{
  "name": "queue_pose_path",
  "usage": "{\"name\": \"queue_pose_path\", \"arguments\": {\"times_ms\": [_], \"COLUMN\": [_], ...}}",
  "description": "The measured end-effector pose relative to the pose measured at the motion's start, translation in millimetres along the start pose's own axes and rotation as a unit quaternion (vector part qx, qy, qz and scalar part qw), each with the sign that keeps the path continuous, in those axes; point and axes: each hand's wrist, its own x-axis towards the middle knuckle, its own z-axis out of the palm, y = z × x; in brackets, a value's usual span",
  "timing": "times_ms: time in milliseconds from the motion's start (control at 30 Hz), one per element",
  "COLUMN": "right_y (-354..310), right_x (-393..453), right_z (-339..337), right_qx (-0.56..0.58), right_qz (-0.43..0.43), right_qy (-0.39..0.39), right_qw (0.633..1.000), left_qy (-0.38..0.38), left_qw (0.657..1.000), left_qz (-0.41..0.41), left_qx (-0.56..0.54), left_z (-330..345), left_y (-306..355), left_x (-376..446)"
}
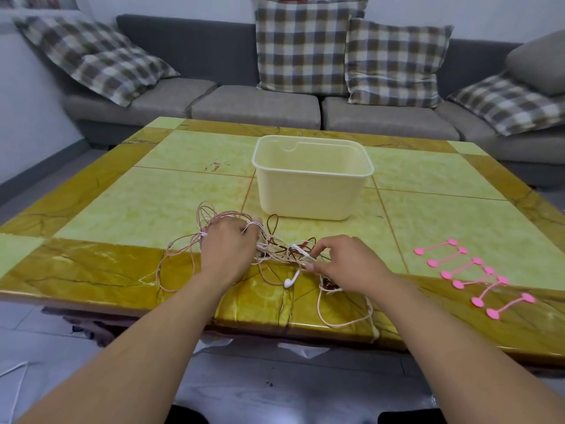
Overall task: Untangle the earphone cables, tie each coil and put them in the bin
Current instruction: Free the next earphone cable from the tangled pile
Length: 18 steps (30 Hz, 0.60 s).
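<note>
- Nearest: pinkish cable loop (342, 316) hangs past the table's front edge, below the right hand (345, 264). Risk: a hard pull on the knot drags it off, or it snags on the edge.
- Right hand, thumb and forefinger closed in a pinch on a thin strand at the knot; other fingers loosely curled. Looks like it's picking one line out.
- White earbud (289, 281) lies on the amber border just btwn the two hands, cable running up into the tangle. Risk: yank the wrong strand and the bud whips or the knot tightens instead of loosening.
- Left hand (227, 249) sits on the left part of the tangle (275, 249), fingers curled w/ white strands looped over them; it holds the bundle down. Can't tell how firm.
- Tangle itself: pink, white and dark brown cables mixed, several sets prob. Loose loops spread out left of the left hand. Untangling barely begun, nothing coiled yet, I'd say.
- Pink ties (467, 276) laid in a row to the right, well apart from the cables, one near the front edge; a sweeping forearm could knock them off.
- Bin (312, 191), cream plastic, stands upright just behind the tangle; no cables visible in it. Light, so a tugged cable could shove it.
- Table (122, 191): glossy, yellow-green tiles w/ amber marbled border; slick, so cables slide easily.
- Beyond: grey sofa (256, 108) w/ plaid cushions (305, 44), pale wall behind.
</note>
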Motion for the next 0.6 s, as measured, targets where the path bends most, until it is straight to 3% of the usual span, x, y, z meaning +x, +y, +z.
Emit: {"name": "queue_pose_path", "arguments": {"times_ms": [67,133,233,333,433,500,533,600], "right_y": [-0.4,-1.6,-1.6,-2.6,-3.8,0.0,3.4,11.0], "right_x": [-1.0,-3.5,-3.4,-0.5,-1.0,-2.4,-2.7,-2.2], "right_z": [-5.4,-11.6,-21.6,-29.6,-38.3,-44.4,-47.0,-49.4], "right_qx": [0.015,0.125,0.294,0.497,0.704,0.753,0.745,0.680], "right_qz": [-0.012,-0.017,-0.013,-0.010,-0.011,0.020,0.046,0.091], "right_qy": [0.016,0.061,0.203,0.274,0.261,0.278,0.294,0.304], "right_qw": [1.000,0.990,0.934,0.823,0.660,0.596,0.597,0.661], "left_qy": [0.004,0.015,0.023,0.030,0.098,0.144,0.144,0.093], "left_qw": [1.000,1.000,0.998,0.998,0.993,0.989,0.989,0.995], "left_qz": [-0.008,-0.013,-0.024,-0.024,-0.014,0.001,0.014,0.020], "left_qx": [-0.009,-0.023,-0.054,-0.058,-0.064,-0.039,-0.030,0.002], "left_z": [-1.2,-3.5,-5.3,-5.1,-8.3,-10.2,-9.5,-6.9], "left_y": [3.3,6.6,8.4,9.4,13.2,11.8,8.1,-0.9], "left_x": [0.0,0.4,-1.0,-2.3,-0.5,2.2,4.3,6.6]}}
